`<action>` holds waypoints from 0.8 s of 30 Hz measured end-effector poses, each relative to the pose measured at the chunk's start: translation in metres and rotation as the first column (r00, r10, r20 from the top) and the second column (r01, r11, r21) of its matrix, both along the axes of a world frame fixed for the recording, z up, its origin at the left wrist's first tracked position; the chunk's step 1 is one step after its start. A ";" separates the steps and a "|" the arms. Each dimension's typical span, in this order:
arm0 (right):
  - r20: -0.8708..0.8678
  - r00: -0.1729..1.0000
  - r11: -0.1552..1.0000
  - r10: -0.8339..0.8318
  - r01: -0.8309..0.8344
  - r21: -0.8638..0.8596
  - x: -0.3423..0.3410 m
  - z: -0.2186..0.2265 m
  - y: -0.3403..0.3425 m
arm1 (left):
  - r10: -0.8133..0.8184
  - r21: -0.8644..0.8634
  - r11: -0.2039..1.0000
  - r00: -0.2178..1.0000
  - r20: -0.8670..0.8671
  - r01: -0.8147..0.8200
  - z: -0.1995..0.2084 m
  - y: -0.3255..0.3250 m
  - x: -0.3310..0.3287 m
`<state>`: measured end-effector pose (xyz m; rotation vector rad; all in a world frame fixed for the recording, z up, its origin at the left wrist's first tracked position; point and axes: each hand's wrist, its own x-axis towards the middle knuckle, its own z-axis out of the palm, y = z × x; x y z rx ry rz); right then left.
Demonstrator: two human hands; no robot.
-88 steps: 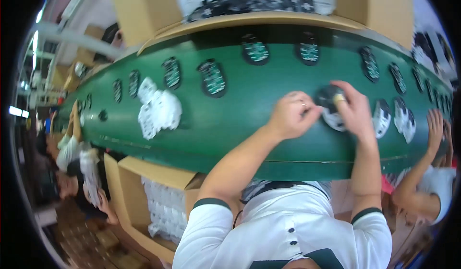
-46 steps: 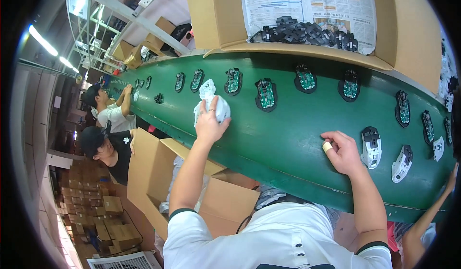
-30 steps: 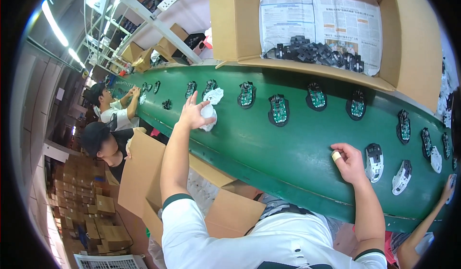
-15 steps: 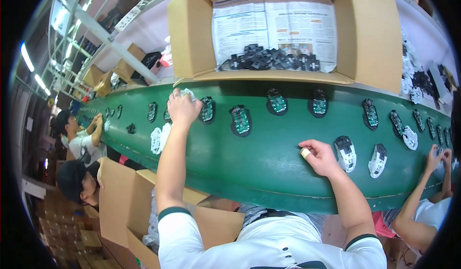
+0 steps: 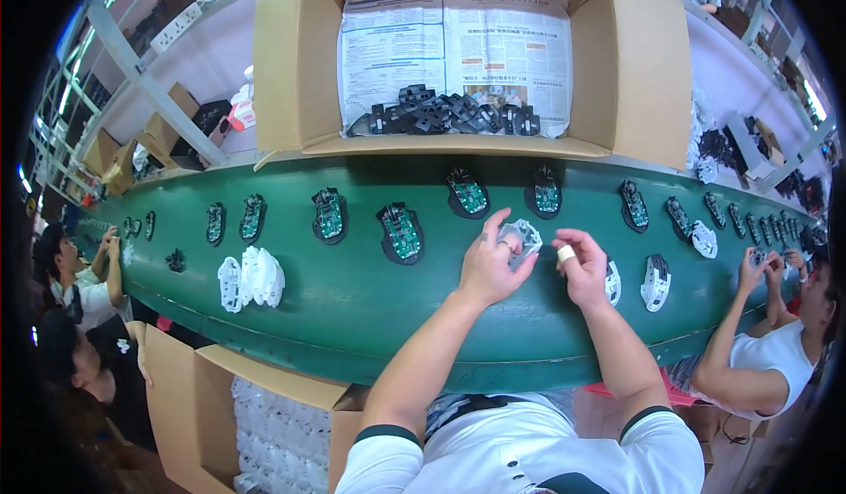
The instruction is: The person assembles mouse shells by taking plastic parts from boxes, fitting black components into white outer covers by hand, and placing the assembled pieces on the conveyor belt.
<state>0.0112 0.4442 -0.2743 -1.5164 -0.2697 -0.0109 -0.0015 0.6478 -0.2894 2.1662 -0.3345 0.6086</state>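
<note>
My left hand grips a white plastic mouse shell, holding it above the green bench. Just right of it is my right hand, its fingers curled in; a pale wrap circles one finger. Whatever those fingers hold, if anything, is hidden. Partly behind the right hand lies a white mouse shell, and farther right another shell with a black top piece. Beyond my hands, black mouse bases with green circuit boards lie in a row.
A large carton lined with newspaper holds black plastic parts at the back. White shells lie at left on the bench. An open carton of clear-wrapped pieces stands at lower left. Co-workers sit left and right.
My left hand has come from the far left to the middle with the white shell, beside my right hand. The view has shifted, so the bench contents appear farther left.
</note>
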 end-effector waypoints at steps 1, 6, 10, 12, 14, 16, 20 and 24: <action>0.046 0.998 0.999 -0.041 0.042 -0.021 0.004 0.002 -0.001 | -0.004 -0.013 1.000 1.000 0.007 0.004 -0.003 0.002 -0.003; 0.361 0.932 0.989 0.011 0.044 -0.144 0.055 0.059 0.026 | -0.065 0.054 0.996 0.998 0.017 0.064 -0.001 0.013 -0.011; 0.540 0.826 0.906 0.164 0.090 -0.413 0.138 0.123 0.085 | -0.137 0.086 0.986 0.989 -0.051 0.141 0.001 0.015 -0.008; 0.418 0.844 0.655 0.337 0.108 -0.748 0.178 0.142 0.123 | -0.155 0.064 0.984 0.977 -0.148 0.166 0.001 0.018 -0.005; 0.333 0.841 0.474 0.426 0.106 -0.874 0.216 0.135 0.152 | -0.183 0.010 0.982 0.975 -0.122 0.186 -0.002 0.020 -0.005; 0.297 0.830 0.119 0.472 0.273 -0.954 0.243 0.117 0.180 | -0.177 0.029 0.983 0.981 -0.074 0.179 -0.005 0.020 -0.004; 0.084 0.922 0.000 0.378 0.090 -0.996 0.268 0.100 0.216 | -0.237 0.040 0.970 0.971 -0.029 0.238 -0.008 0.029 -0.006; 0.109 0.908 -0.022 0.405 0.128 -0.991 0.283 0.102 0.199 | -0.200 0.109 0.973 0.979 -0.029 0.201 -0.008 0.020 -0.007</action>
